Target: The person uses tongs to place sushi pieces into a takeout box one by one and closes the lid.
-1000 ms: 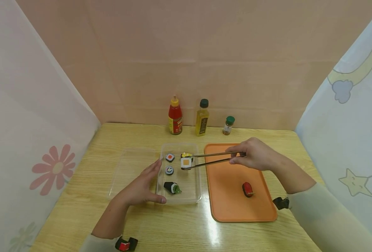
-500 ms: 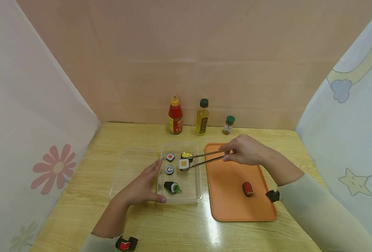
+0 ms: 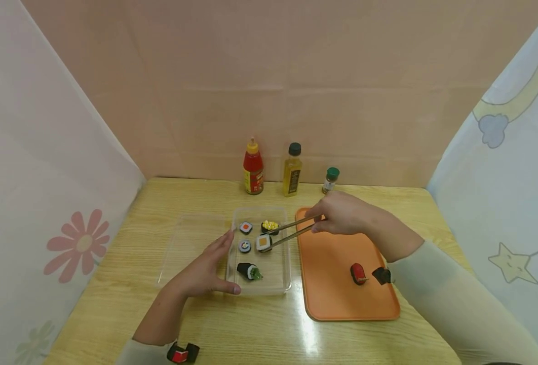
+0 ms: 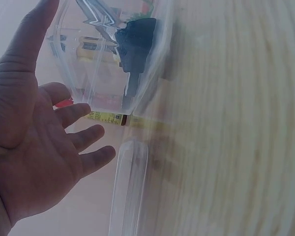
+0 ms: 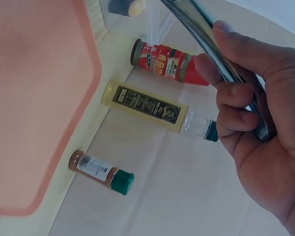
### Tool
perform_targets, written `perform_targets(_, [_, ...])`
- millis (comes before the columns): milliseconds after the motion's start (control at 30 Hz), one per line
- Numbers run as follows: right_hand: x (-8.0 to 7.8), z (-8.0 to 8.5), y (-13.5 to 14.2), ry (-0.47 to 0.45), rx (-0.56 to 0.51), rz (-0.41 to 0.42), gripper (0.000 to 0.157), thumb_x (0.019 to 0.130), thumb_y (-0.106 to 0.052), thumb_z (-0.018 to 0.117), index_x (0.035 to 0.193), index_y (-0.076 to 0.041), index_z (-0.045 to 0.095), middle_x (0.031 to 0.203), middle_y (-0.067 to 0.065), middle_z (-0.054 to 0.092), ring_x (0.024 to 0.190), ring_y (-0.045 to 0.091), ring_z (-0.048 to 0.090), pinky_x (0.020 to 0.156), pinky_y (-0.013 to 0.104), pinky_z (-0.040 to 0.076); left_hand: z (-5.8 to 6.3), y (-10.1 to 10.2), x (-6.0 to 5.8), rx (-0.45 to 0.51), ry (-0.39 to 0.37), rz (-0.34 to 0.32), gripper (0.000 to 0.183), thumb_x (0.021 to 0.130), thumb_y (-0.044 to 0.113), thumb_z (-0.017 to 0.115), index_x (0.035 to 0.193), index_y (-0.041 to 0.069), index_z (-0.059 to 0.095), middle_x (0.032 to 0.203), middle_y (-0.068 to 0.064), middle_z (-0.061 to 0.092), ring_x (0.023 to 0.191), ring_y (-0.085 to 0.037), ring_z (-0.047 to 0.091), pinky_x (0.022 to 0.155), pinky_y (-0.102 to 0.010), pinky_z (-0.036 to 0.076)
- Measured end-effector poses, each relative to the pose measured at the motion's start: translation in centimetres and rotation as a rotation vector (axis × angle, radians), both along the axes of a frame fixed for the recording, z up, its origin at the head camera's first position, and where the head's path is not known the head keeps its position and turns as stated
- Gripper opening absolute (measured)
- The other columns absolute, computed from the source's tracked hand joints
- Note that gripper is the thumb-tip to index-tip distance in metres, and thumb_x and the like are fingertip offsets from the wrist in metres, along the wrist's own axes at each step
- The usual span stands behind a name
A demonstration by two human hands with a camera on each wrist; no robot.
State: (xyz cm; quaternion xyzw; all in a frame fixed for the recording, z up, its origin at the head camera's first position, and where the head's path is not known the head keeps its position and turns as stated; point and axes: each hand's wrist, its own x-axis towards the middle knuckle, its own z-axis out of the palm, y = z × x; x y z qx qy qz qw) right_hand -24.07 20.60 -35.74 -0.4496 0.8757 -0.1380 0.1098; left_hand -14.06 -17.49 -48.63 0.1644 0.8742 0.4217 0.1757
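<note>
My right hand [image 3: 346,215] grips metal tongs [image 3: 295,222], reaching left over the clear plastic box [image 3: 275,284]. Between the tong tips is a square sushi roll [image 3: 264,242] with a yellow centre; whether it rests on the box floor cannot be told. Just behind it sits a corn-topped sushi [image 3: 270,226]. Along the box's left side lie an orange-centred roll [image 3: 245,227], a small round roll [image 3: 244,246] and a black hand roll [image 3: 248,271] with green filling. My left hand [image 3: 202,271] spreads its fingers and thumb at the box's left edge, holding nothing.
An orange tray [image 3: 333,299] on the right bears a red-topped sushi [image 3: 358,274]. The clear lid [image 3: 191,238] lies left of the box. Behind stand a red sauce bottle [image 3: 253,170], an oil bottle [image 3: 292,172] and a green-capped spice jar [image 3: 330,180].
My right hand has moved left with the tongs, carrying the square roll slightly left and lower, so the corn-topped sushi shows more fully. The left hand stays put.
</note>
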Motion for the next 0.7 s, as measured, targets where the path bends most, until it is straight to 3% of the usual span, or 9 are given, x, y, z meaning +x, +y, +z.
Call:
perform_targets(367, [-0.1,0.5,-1.3,-0.026,0.059,-0.02,0.031,0.092,-0.023,0.081,0.12,-0.009,0.078,0.085,-0.009,0.074,0.068,-0.001,0.064,0.07,0.03,0.058,-0.1,-0.1,0.0,0.013,0.006,-0.002,0.138,0.064,0.049,0.097,0.169,0.02,0.012,0.173,0.011,0.002,0.159,-0.03,0.002,0.122,-0.063,0.016])
perform_targets(700, [0.0,0.6,-1.3,0.01,0.083,-0.03,0.031,0.091,-0.024,0.082,0.119,-0.01,0.079,0.086,-0.008,0.073,0.07,0.001,0.063,0.068,0.03,0.057,-0.3,-0.1,0.0,0.008,0.005,0.002,0.138,0.064,0.049,0.097,0.169,0.022,0.012,0.173,0.011,0.001,0.159,-0.03,0.002,0.122,-0.063,0.016])
